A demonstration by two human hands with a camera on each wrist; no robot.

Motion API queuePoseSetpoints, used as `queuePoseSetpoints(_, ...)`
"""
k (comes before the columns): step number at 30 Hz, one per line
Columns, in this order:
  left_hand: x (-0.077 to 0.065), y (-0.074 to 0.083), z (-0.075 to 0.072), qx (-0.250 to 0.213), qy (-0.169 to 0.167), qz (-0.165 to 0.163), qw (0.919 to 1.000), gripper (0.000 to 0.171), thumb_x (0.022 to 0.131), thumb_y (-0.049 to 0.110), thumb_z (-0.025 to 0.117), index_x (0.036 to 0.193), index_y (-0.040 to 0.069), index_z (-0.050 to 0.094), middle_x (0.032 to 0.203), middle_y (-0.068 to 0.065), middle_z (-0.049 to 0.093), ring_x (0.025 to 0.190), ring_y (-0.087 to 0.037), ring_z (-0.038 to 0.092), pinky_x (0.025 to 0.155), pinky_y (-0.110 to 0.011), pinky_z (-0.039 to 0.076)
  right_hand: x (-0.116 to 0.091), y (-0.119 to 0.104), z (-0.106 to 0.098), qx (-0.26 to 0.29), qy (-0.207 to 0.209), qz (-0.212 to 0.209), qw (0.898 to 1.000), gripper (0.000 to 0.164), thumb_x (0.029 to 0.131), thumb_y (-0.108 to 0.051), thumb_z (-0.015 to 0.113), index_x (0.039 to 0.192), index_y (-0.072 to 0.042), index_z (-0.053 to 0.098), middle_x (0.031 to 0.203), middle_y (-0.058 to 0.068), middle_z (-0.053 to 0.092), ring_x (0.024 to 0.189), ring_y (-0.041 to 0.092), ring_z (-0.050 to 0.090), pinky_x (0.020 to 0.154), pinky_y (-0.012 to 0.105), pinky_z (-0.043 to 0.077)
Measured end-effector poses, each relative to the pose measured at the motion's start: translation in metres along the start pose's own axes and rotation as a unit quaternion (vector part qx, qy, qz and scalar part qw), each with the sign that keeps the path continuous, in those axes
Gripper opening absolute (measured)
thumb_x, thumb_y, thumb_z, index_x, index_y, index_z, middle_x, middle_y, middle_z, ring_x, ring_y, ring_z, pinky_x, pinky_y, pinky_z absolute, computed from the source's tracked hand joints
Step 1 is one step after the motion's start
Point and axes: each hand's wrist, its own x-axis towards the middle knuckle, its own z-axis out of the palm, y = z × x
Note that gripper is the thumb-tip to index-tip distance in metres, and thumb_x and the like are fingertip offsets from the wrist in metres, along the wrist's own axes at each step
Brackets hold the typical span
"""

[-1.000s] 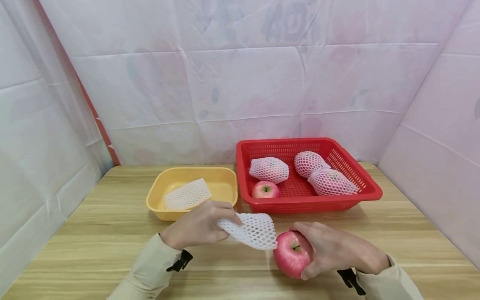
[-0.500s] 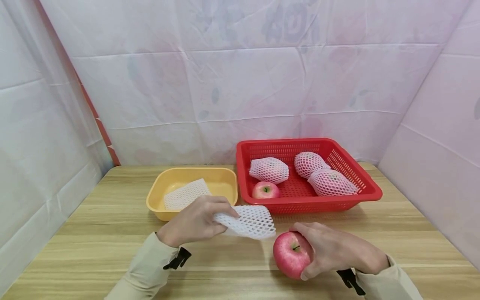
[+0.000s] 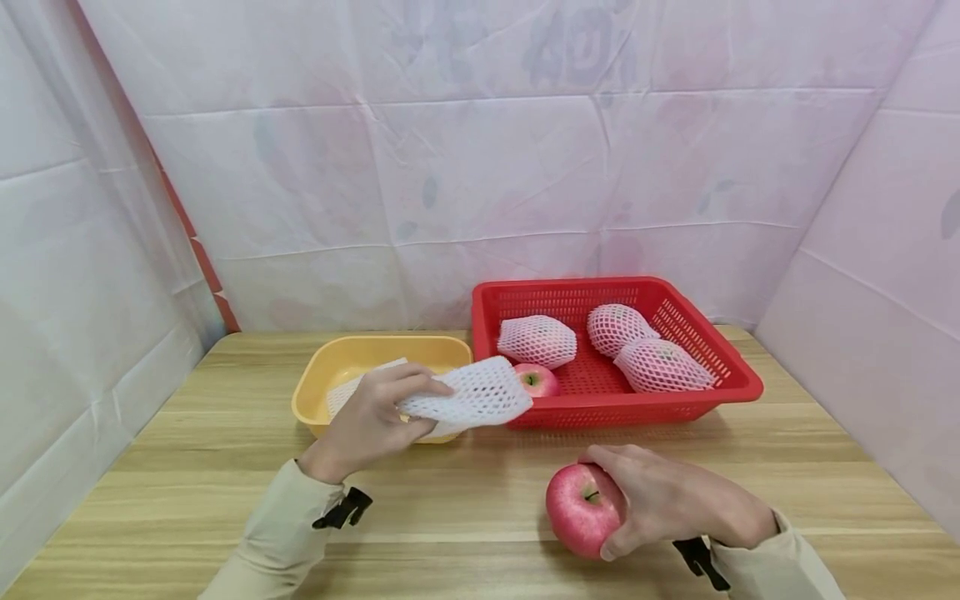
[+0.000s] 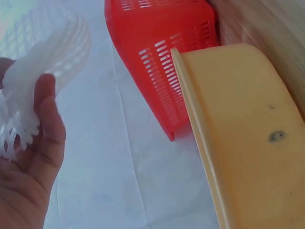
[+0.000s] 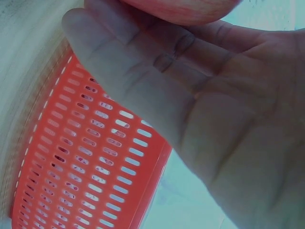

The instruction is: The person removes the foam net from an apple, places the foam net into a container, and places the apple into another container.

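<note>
My left hand (image 3: pixel 382 412) pinches a white foam net sleeve (image 3: pixel 480 393) between thumb and fingers, held over the front right edge of the yellow basin (image 3: pixel 306 400). In the left wrist view the foam net sleeve (image 4: pixel 47 52) is bunched in the fingers, with its mesh end spread upward. My right hand (image 3: pixel 663 500) grips a bare red apple (image 3: pixel 583 510) from its right side on the table, stem up. In the right wrist view only the underside of the apple (image 5: pixel 190 10) shows at the top, against the curled fingers.
The red basket (image 3: pixel 637 404) stands at the back right, holding several net-wrapped apples (image 3: pixel 663 364) and one bare apple (image 3: pixel 542 381). Another foam net sleeve (image 3: pixel 341 396) lies in the yellow basin, partly hidden by my left hand. White sheeting (image 3: pixel 480 183) hangs behind and beside the table.
My left hand has moved up and left, away from the apple, carrying the foam net sleeve over the basin's edge. The right hand and its apple have stayed in place.
</note>
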Motion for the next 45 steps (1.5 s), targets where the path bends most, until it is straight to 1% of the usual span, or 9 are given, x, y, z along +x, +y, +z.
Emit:
queuePoseSetpoints(7, -0.002, -0.004, -0.003, 0.039, 0.047, -0.042, 0.9972, 0.035, 0.069, -0.016, 0.08, 0.099, 0.002, 0.074, 0.097, -0.009, 0.071, 0.082, -0.021, 0.068, 0.075, -0.018, 0.055, 0.0, -0.001, 0.0, 0.006, -0.005, 0.007, 1.0, 0.077, 0.066, -0.042, 0.089, 0.127, -0.009, 0.055, 0.109, -0.01, 0.056, 0.097, 0.012, 0.055, 0.074, 0.029, 0.053)
queuePoseSetpoints(12, -0.004, -0.009, -0.004, 0.046, 0.066, -0.054, 0.9953, 0.033, 0.07, -0.015, 0.079, 0.099, 0.001, 0.074, 0.096, -0.008, 0.071, 0.083, -0.021, 0.068, 0.077, -0.015, 0.052, 0.0, 0.0, 0.0, 0.003, -0.004, 0.006, 1.0, 0.08, 0.066, -0.042, 0.09, 0.129, -0.007, 0.055, 0.11, -0.009, 0.056, 0.098, 0.014, 0.055, 0.075, 0.03, 0.054)
queuePoseSetpoints(17, -0.006, -0.013, -0.004, 0.064, 0.076, -0.078, 0.992, 0.033, 0.069, -0.016, 0.079, 0.098, -0.001, 0.075, 0.096, -0.01, 0.072, 0.085, -0.022, 0.069, 0.074, -0.025, 0.057, 0.001, 0.0, 0.0, -0.002, -0.004, 0.001, 1.0, 0.08, 0.066, -0.042, 0.09, 0.128, -0.007, 0.055, 0.111, -0.009, 0.056, 0.099, 0.015, 0.055, 0.078, 0.032, 0.053)
queuePoseSetpoints(21, -0.008, -0.015, -0.004, 0.094, 0.087, -0.109, 0.9857, 0.036, 0.069, -0.018, 0.08, 0.1, -0.003, 0.075, 0.096, -0.012, 0.073, 0.087, -0.025, 0.07, 0.072, -0.037, 0.06, 0.001, 0.0, 0.0, -0.008, 0.001, -0.005, 1.0, 0.08, 0.065, -0.043, 0.09, 0.127, -0.007, 0.055, 0.11, -0.01, 0.057, 0.098, 0.014, 0.056, 0.078, 0.032, 0.054)
queuePoseSetpoints(23, -0.009, -0.016, -0.004, 0.101, 0.09, -0.126, 0.9828, 0.036, 0.069, -0.018, 0.08, 0.101, -0.003, 0.075, 0.097, -0.013, 0.073, 0.087, -0.026, 0.07, 0.071, -0.039, 0.06, 0.001, 0.0, 0.0, -0.01, 0.005, -0.009, 1.0, 0.08, 0.065, -0.042, 0.09, 0.127, -0.007, 0.055, 0.11, -0.009, 0.057, 0.098, 0.015, 0.056, 0.078, 0.032, 0.054)
queuePoseSetpoints(26, -0.009, -0.017, -0.004, 0.104, 0.09, -0.143, 0.9801, 0.036, 0.07, -0.017, 0.08, 0.102, -0.003, 0.075, 0.098, -0.014, 0.072, 0.088, -0.026, 0.07, 0.071, -0.04, 0.06, 0.001, 0.0, 0.0, -0.01, 0.005, -0.007, 1.0, 0.08, 0.065, -0.042, 0.091, 0.127, -0.007, 0.055, 0.11, -0.009, 0.057, 0.098, 0.015, 0.056, 0.078, 0.031, 0.054)
queuePoseSetpoints(32, -0.011, -0.02, -0.003, 0.101, 0.085, -0.158, 0.9786, 0.035, 0.071, -0.015, 0.08, 0.104, -0.004, 0.074, 0.098, -0.016, 0.071, 0.088, -0.027, 0.069, 0.07, -0.04, 0.059, 0.0, 0.0, 0.0, 0.004, -0.003, 0.011, 1.0, 0.08, 0.065, -0.042, 0.09, 0.129, -0.007, 0.055, 0.11, -0.008, 0.057, 0.098, 0.016, 0.055, 0.074, 0.029, 0.054)
queuePoseSetpoints(36, -0.012, -0.024, -0.001, 0.105, 0.068, -0.175, 0.9766, 0.036, 0.072, -0.012, 0.082, 0.106, -0.005, 0.074, 0.098, -0.016, 0.071, 0.088, -0.028, 0.068, 0.071, -0.04, 0.059, 0.0, 0.0, -0.001, 0.004, -0.005, 0.015, 1.0, 0.081, 0.065, -0.042, 0.089, 0.129, -0.006, 0.055, 0.111, -0.007, 0.057, 0.099, 0.017, 0.055, 0.074, 0.029, 0.054)
queuePoseSetpoints(45, -0.017, -0.032, 0.001, 0.107, 0.033, -0.211, 0.971, 0.041, 0.074, -0.004, 0.084, 0.113, -0.006, 0.071, 0.103, -0.017, 0.069, 0.088, -0.028, 0.067, 0.072, -0.04, 0.058, 0.002, 0.0, -0.002, -0.003, 0.0, -0.005, 1.0, 0.078, 0.065, -0.041, 0.091, 0.125, -0.008, 0.056, 0.109, -0.011, 0.057, 0.097, 0.013, 0.055, 0.077, 0.031, 0.053)
